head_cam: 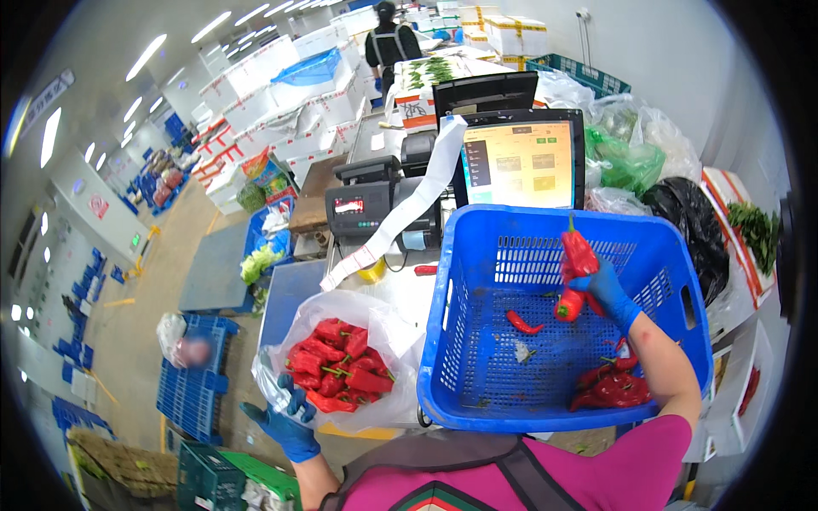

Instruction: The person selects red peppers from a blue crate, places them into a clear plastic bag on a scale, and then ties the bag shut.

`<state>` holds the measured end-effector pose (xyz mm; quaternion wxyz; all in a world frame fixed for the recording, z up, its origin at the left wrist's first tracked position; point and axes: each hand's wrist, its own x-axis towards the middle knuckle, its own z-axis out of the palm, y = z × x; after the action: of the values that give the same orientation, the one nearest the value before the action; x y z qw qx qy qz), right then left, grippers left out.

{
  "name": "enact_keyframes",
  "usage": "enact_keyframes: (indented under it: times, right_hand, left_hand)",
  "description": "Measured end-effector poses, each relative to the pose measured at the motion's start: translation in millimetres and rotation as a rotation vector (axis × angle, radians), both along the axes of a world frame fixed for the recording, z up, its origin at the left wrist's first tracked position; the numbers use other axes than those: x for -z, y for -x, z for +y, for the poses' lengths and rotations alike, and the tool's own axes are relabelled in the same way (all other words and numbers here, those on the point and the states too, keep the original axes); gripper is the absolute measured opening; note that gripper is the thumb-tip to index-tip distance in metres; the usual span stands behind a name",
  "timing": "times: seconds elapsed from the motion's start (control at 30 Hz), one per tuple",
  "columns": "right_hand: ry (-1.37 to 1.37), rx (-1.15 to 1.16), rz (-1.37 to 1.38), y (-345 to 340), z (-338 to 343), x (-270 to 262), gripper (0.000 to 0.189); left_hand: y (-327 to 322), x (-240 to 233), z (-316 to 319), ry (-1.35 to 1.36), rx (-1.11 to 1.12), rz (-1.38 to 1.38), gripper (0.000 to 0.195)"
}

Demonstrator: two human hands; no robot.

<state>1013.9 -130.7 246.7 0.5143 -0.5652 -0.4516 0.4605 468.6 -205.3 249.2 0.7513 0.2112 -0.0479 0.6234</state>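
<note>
My right hand [601, 290], in a blue glove, grips several red peppers [578, 252] above the floor of a blue plastic crate [562, 418]. A small red chili [524, 322] lies on the crate's perforated floor, and more red peppers [613, 391] are heaped in its near right corner. My left hand [284, 412], also blue-gloved, is at the near left rim of a clear plastic bag [396, 319]; its fingers are apart and touch the plastic, though whether they pinch it is unclear. Inside the bag are many red peppers [348, 364] with green stems.
Behind the crate stand a lit touchscreen [517, 163] and a scale display [358, 207] with a long paper label strip [409, 211] across it. Filled plastic bags [639, 150] are at the right. White foam boxes [307, 89] are stacked farther off, near another person [390, 48].
</note>
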Motion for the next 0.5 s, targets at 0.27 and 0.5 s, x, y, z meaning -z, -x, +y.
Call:
enact_keyframes:
  times: [0.27, 0.5]
  right_hand:
    - [-0.352, -0.910, -0.378, 210.2, 19.6, -117.2, 0.064]
    - [-0.597, -1.248, -1.173, 411.5, 87.3, -24.4, 0.061]
  left_hand:
    - [13.2, 8.3, -2.0, 0.057, -0.104, 0.110, 0.086]
    - [44.2, -9.7, -23.2, 0.034, -0.291, 0.329, 0.081]
